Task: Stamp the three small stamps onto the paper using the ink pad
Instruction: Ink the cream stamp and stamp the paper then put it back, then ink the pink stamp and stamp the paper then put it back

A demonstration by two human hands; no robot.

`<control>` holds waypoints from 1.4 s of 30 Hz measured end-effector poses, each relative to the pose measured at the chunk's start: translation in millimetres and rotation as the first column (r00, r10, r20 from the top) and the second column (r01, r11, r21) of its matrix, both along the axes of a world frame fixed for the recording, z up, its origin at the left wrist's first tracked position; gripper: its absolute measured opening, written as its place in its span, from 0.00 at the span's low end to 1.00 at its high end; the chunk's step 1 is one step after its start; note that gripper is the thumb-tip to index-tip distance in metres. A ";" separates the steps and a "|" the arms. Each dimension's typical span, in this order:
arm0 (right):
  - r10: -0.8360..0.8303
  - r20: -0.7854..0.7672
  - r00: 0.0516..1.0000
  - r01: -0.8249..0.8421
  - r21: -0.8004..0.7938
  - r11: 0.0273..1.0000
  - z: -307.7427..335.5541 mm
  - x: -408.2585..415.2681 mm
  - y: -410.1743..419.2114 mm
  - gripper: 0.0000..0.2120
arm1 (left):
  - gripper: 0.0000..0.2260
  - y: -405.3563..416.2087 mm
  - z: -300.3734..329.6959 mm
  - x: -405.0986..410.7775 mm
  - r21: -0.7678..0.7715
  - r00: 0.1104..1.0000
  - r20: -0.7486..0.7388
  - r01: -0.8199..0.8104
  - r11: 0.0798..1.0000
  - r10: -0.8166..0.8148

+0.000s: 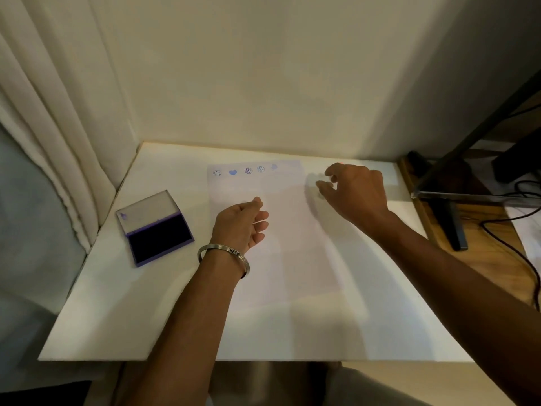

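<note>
Meanwhile, the ink pad (pixel 159 237) is left open at the far left, nearer the loosely curled, empty left hand (pixel 244 222), while the right hand (pixel 355 194) is half-curled over blurred stamps (pixel 322 189).

Pale curtain (pixel 58 118) left — black cables (pixel 524 253), wooden desk (pixel 491 253) right

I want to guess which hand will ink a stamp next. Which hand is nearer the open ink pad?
Left. The left hand is over the paper, just right of the ink pad. The right hand is farther off, beyond the paper's right edge.
</note>
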State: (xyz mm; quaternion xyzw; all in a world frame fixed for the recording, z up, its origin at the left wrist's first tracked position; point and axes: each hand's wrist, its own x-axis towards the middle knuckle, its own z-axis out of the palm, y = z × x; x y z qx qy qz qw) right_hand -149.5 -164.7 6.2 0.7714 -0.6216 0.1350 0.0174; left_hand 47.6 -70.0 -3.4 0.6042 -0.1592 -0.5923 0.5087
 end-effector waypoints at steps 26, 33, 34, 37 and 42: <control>-0.202 0.074 0.977 0.186 0.173 0.967 8.3 -2.3 -60.7 0.06 | 0.07 -4.0 -5.3 -1.1 -0.007 1.000 -0.002 0.003 1.000 -0.003; -0.081 0.225 0.971 0.058 0.107 0.993 34.7 17.5 -41.8 0.10 | 0.05 0.7 -2.8 3.2 -0.030 1.000 -0.004 -0.022 0.999 0.022; -0.047 0.253 0.966 0.023 0.100 0.995 40.5 23.7 -36.1 0.11 | 0.05 2.3 -1.1 4.5 -0.038 1.000 -0.013 -0.027 0.999 0.026; 0.051 0.360 0.931 -0.104 0.130 0.986 51.3 48.3 -13.4 0.12 | 0.06 5.6 5.4 10.9 -0.045 0.998 -0.044 -0.043 0.998 0.041; 0.179 0.459 0.870 -0.309 0.226 0.924 47.4 97.6 26.2 0.08 | 0.10 11.1 16.1 32.5 -0.037 0.987 -0.084 -0.138 0.990 0.134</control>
